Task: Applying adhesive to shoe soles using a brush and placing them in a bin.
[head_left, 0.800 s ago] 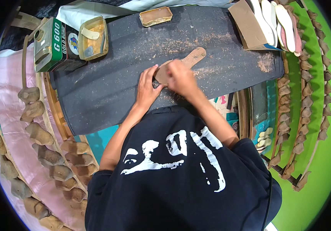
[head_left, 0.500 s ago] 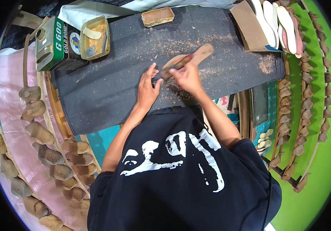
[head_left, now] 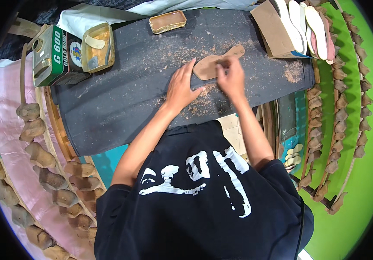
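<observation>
A brown sole-shaped piece (head_left: pixel 204 69) lies flat on the dark cloth of the work table, its narrower end pointing to the far right. My left hand (head_left: pixel 181 86) rests on the cloth by the left end of the piece. Its fingers stretch forward and the thumb is spread, with nothing in them; whether the fingertips touch the piece I cannot tell. Over the middle of the sole piece my right hand (head_left: pixel 232 80) is closed in a pinch. A dark bit shows at its fingertips, too blurred and covered to name.
Brown shavings (head_left: pixel 204 93) litter the dark cloth (head_left: pixel 121 95). At the far left stand a green metal can (head_left: pixel 47 56) and an open tub (head_left: pixel 109 56) with tools. A shallow block-like tray (head_left: pixel 168 22) sits at the back, a box (head_left: pixel 271 32) of soles at the right. Shoe lasts (head_left: pixel 43 155) hang on racks.
The sole piece has turned and shifted right. My left hand has slid forward and right; my right hand has moved right. The dark-and-red handled tool it held no longer shows clearly.
</observation>
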Demonstrator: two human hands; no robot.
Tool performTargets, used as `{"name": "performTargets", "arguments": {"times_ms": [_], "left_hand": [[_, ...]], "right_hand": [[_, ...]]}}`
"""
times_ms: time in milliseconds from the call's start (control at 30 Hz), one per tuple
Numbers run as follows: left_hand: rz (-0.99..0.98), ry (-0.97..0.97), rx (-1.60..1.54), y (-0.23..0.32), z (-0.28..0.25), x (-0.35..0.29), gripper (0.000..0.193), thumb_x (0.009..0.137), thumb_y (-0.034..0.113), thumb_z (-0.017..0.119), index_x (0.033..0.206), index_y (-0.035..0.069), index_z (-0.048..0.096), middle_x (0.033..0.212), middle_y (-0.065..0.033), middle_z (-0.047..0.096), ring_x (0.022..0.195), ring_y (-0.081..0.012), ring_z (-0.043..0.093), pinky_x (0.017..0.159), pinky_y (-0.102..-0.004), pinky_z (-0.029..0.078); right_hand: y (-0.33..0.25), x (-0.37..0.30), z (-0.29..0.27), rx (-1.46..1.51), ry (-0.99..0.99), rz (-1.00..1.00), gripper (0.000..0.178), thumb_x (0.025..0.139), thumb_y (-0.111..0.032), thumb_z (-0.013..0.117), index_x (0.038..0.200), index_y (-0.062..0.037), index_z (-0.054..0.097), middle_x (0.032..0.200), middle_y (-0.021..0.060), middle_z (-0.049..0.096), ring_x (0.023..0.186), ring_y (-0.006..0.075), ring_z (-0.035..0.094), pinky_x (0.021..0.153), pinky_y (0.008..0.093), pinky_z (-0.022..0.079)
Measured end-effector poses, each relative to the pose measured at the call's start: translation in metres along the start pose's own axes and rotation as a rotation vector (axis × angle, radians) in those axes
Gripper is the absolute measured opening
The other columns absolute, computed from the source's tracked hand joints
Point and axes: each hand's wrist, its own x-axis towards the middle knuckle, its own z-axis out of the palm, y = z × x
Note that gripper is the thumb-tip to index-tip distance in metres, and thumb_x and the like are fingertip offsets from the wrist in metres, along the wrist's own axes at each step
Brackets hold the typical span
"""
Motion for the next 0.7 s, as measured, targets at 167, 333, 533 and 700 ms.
{"name": "performTargets", "arguments": {"times_ms": [167, 333, 533, 700], "left_hand": [[0.04, -0.039, -0.015, -0.02, 0.033, 0.02, 0.105, 0.074, 0.017, 0.093, 0.162, 0.008, 0.036, 0.147, -0.0228, 0.057, 0.133, -0.0408, 0.055, 0.114, -0.0478, 0.045], [0.036, -0.019, 0.005, -0.006, 0.025, 0.017, 0.104, 0.073, 0.013, 0.094, 0.161, 0.008, 0.039, 0.137, -0.0203, 0.063, 0.128, -0.0398, 0.057, 0.11, -0.0485, 0.047], [-0.103, -0.046, 0.015, 0.002, 0.011, -0.009, 0.108, 0.07, 0.017, 0.097, 0.161, 0.01, 0.041, 0.138, -0.0161, 0.065, 0.126, -0.0362, 0.061, 0.11, -0.0466, 0.049], [-0.237, -0.015, -0.027, 0.006, -0.008, -0.034, 0.108, 0.065, 0.017, 0.098, 0.158, 0.008, 0.045, 0.134, -0.0147, 0.069, 0.122, -0.035, 0.063, 0.106, -0.046, 0.052]], "right_hand": [[-0.032, -0.021, 0.006, 0.052, -0.222, -0.098, 0.016, 0.091, -0.003, 0.07, 0.105, -0.0019, 0.063, 0.096, 0.0162, 0.067, 0.085, 0.0355, 0.071, 0.074, 0.0438, 0.057], [0.06, 0.013, -0.033, 0.285, -0.116, 0.235, 0.025, 0.091, -0.003, 0.076, 0.115, -0.0001, 0.068, 0.104, 0.0123, 0.076, 0.095, 0.0188, 0.074, 0.085, 0.0337, 0.058], [0.084, 0.053, -0.061, 0.147, 0.123, 0.245, 0.022, 0.094, -0.004, 0.072, 0.115, 0.0013, 0.069, 0.094, 0.0163, 0.077, 0.079, 0.0212, 0.075, 0.071, 0.0348, 0.059], [-0.017, -0.013, -0.011, 0.322, -0.317, 0.074, 0.021, 0.091, -0.012, 0.073, 0.106, 0.0018, 0.073, 0.096, 0.0186, 0.076, 0.082, 0.0286, 0.076, 0.075, 0.04, 0.06]]}}
